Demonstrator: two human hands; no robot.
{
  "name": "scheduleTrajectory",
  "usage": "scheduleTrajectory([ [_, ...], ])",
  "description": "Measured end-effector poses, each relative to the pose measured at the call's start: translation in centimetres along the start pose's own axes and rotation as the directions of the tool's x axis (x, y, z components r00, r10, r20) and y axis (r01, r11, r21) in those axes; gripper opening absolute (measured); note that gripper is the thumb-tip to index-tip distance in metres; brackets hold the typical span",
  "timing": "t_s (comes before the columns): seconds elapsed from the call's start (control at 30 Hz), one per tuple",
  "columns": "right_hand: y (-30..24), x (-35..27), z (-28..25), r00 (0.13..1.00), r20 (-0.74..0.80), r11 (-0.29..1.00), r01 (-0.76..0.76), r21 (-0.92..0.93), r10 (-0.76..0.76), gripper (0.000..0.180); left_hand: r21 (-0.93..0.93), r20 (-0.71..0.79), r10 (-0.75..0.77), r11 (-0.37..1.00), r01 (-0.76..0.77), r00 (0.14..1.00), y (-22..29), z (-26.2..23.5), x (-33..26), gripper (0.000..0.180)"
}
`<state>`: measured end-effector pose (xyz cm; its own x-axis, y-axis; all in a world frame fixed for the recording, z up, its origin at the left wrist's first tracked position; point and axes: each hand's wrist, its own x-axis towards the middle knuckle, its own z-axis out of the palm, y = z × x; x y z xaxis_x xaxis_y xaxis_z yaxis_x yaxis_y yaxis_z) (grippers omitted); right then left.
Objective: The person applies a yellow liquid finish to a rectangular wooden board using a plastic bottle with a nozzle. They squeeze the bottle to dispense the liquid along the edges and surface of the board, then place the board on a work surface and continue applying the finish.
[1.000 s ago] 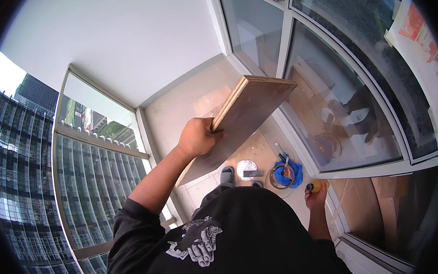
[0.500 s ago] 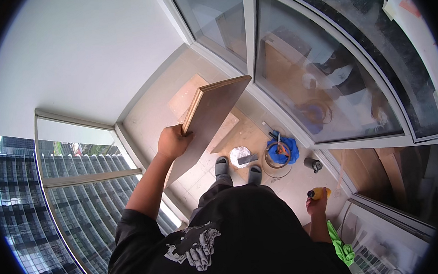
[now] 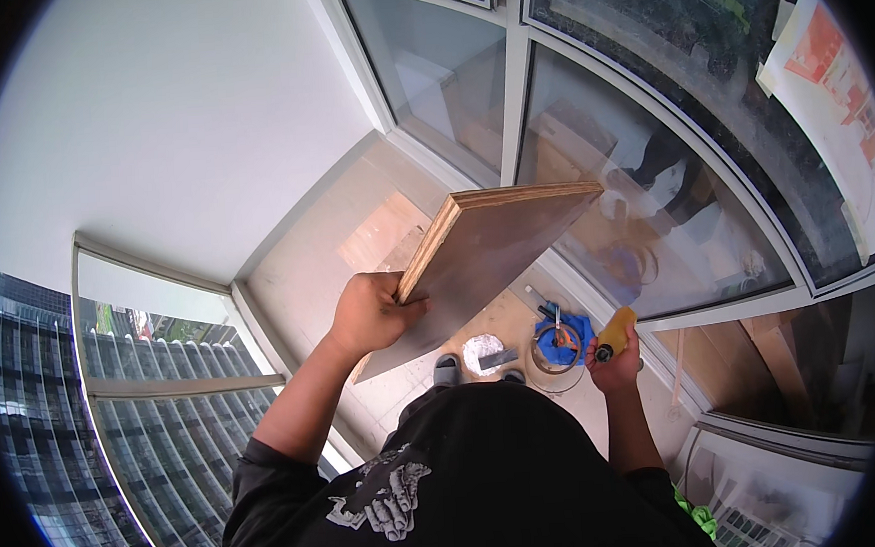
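1. Flat brown plywood board with pale layered edges [image 3: 501, 245] is held up in the air in front of the body, above the floor. It is tilted, with its far end pointed toward the glass panels.
2. The board is gripped along one long edge by the bare left hand [image 3: 375, 312]. The thumb is pressed against the brown face; the fingers are wrapped over the edge, and their tips are hidden behind it.
3. Small rounded yellow object with a dark end [image 3: 617, 329] is held in the bare right hand [image 3: 618, 366], well apart from the board. The fingers are curled closely around it; its exact kind cannot be told.
4. Below, on the floor, a round white heap [image 3: 479, 353] is seen near the feet, overlapped by a flat dark grey strip [image 3: 499, 358].
5. Just beside these, a crumpled blue sheet [image 3: 580, 337] is partly covered by a thin brownish ring [image 3: 548, 371] and small tools.
6. Farther out, the space is bounded by white-framed glass panels [image 3: 434, 58] on the right, a plain white wall [image 3: 198, 118] ahead and a glass railing [image 3: 182, 430] on the left.
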<state>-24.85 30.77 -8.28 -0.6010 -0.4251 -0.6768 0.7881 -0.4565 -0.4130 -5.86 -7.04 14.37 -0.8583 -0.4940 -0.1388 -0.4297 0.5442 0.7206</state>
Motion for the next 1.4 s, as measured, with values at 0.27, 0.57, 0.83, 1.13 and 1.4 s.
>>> scheduleTrajectory([
  [0.27, 0.6, -0.8, 1.5, 0.993, -0.115, 1.0, -0.028, 0.008, 0.029, 0.045, 0.001, -0.067, 0.116, 0.993, -0.116, 0.991, 2.6, 0.7, -0.8, 0.023],
  [0.57, -0.3, -1.1, -8.5, 0.954, -0.216, 0.973, -0.223, -0.054, 0.207, 0.055, 0.187, -0.112, 0.132, 0.976, -0.109, 0.985, 3.5, 4.1, -1.3, 0.023],
  [0.83, -1.0, -1.3, -14.5, 0.849, -0.398, 0.834, -0.473, -0.283, 0.347, 0.067, 0.224, -0.121, -0.031, 0.973, 0.058, 0.992, 1.3, 5.3, -3.5, 0.025],
  [1.13, 0.2, -0.3, -16.4, 0.817, -0.496, 0.761, -0.515, -0.395, 0.296, 0.053, 0.075, -0.167, -0.223, 0.968, 0.238, 0.96, -3.9, 5.6, -7.3, 0.025],
  [1.4, 0.2, 0.2, -15.2, 0.822, -0.535, 0.751, -0.477, -0.456, 0.197, 0.049, 0.136, -0.208, -0.293, 0.936, 0.324, 0.933, -8.0, 6.3, -8.7, 0.023],
])
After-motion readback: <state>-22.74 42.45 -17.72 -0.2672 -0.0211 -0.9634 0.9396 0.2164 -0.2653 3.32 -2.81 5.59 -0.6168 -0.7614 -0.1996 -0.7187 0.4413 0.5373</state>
